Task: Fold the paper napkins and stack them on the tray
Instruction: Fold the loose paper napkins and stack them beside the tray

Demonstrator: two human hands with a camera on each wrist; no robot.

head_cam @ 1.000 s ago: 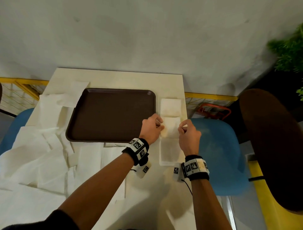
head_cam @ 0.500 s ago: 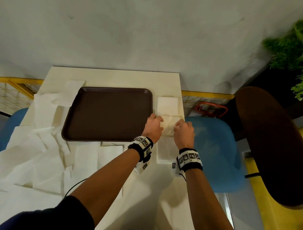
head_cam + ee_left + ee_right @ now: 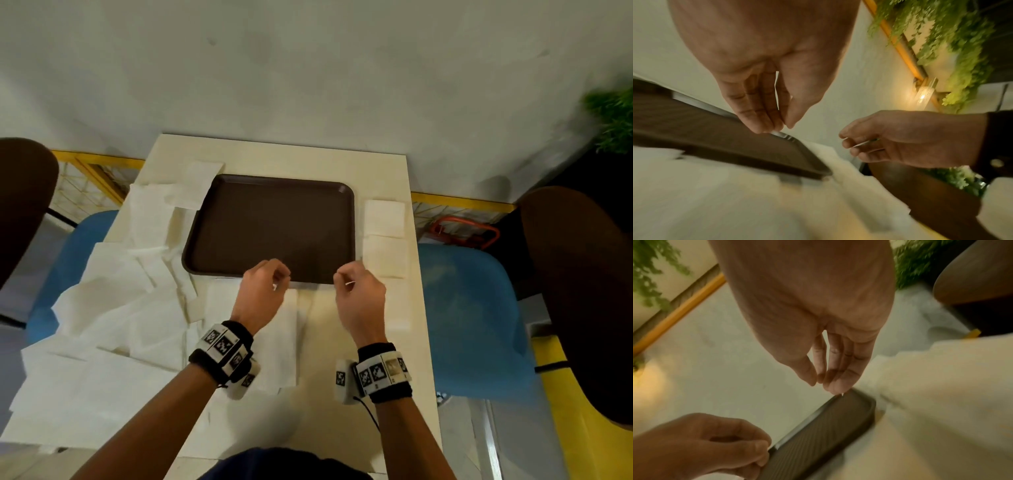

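The brown tray (image 3: 270, 222) lies in the middle of the table with no napkin on it. Two folded white napkins (image 3: 384, 219) (image 3: 385, 260) lie in a column just right of the tray. My left hand (image 3: 274, 279) and right hand (image 3: 344, 279) hover side by side over the tray's near edge, fingers loosely curled, holding nothing. In the left wrist view, the left hand (image 3: 777, 128) has its thumb close to its fingertips above the tray rim (image 3: 715, 138). The right wrist view shows the right hand (image 3: 822, 384) the same way. A flat unfolded napkin (image 3: 274, 342) lies under my left wrist.
A heap of loose unfolded napkins (image 3: 120, 308) covers the table's left side and spills over the edge. Blue chairs (image 3: 476, 308) stand at both sides, and a dark round seat (image 3: 582, 291) at the right. A plant (image 3: 613, 116) is at the far right.
Both hands let go of the folded napkin right of the tray. They moved left and came over the tray's near edge, now holding nothing.
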